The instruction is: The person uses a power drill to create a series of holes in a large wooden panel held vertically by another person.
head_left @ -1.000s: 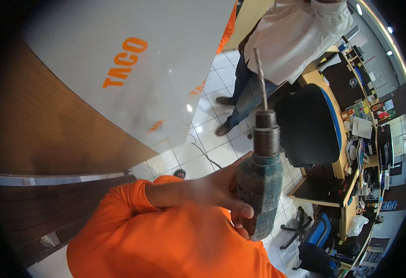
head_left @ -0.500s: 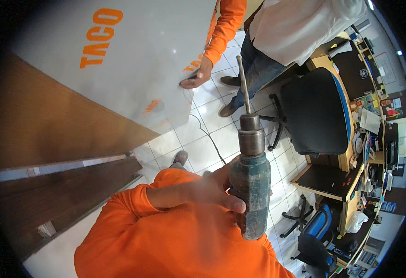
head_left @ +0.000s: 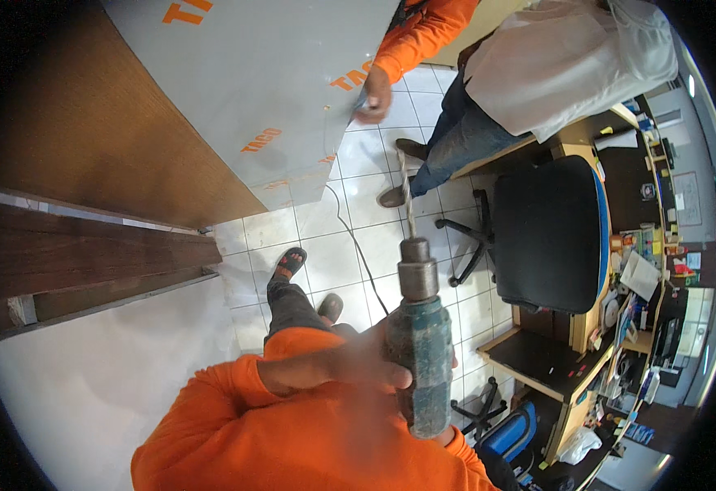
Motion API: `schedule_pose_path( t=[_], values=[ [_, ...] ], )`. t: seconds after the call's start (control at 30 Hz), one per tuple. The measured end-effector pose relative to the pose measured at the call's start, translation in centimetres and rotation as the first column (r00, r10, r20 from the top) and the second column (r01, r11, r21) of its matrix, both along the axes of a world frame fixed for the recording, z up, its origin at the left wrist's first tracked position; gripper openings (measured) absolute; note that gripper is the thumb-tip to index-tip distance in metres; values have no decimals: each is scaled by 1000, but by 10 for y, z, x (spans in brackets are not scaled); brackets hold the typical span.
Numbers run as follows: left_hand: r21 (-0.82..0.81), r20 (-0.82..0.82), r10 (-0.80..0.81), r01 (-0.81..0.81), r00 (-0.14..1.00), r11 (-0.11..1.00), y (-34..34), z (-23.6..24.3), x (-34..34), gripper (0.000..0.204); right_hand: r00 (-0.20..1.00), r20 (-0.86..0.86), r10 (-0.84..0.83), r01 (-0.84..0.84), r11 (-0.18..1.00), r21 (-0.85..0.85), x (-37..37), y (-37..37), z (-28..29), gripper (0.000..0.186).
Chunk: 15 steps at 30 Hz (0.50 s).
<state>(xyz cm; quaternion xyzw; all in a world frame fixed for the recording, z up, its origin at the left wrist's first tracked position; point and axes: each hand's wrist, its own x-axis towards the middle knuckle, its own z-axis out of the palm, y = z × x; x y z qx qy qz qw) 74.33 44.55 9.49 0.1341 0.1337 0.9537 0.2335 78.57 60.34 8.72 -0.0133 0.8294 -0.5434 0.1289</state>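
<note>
A worn teal power drill (head_left: 426, 360) with a metal chuck (head_left: 417, 270) and a long spiral drill bit (head_left: 407, 196) points away from me, at the centre. My left hand (head_left: 366, 360) wraps round its body from the left, thumb lying along the side. At the drill's rear, my right hand (head_left: 443, 439) shows only near the wrist; its fingers are mostly hidden behind the drill, where it appears to grip the handle. A dark cable (head_left: 359, 245) runs across the floor close by.
A grey panel with orange lettering (head_left: 251, 90) and a brown wooden board (head_left: 121, 139) stand at left. Another person's hand (head_left: 376, 96) is at the panel's edge; a person in a white shirt (head_left: 538, 65) stands beyond. An office chair (head_left: 550, 233) and cluttered desk (head_left: 538, 364) are right.
The drill has shifted slightly left and down in the picture, still held. My view has turned, so the panel sits higher and my feet show more. The other person's hand appears farther right and up.
</note>
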Motion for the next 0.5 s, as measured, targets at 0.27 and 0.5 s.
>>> schedule_pose_path(
  t=[0.27, 0.5],
  values=[
    [-291, 226, 288, -218, 931, 932, -6, -117, 29, 90, 822, 172, 543, -563, 820, 103, -27, -6, -71, 75],
    [-516, 712, 453, -38, 536, 856, -56, -328, 112, 77, 715, 167, 679, -691, 722, 28, -14, 17, -254, 72]
  ],
)
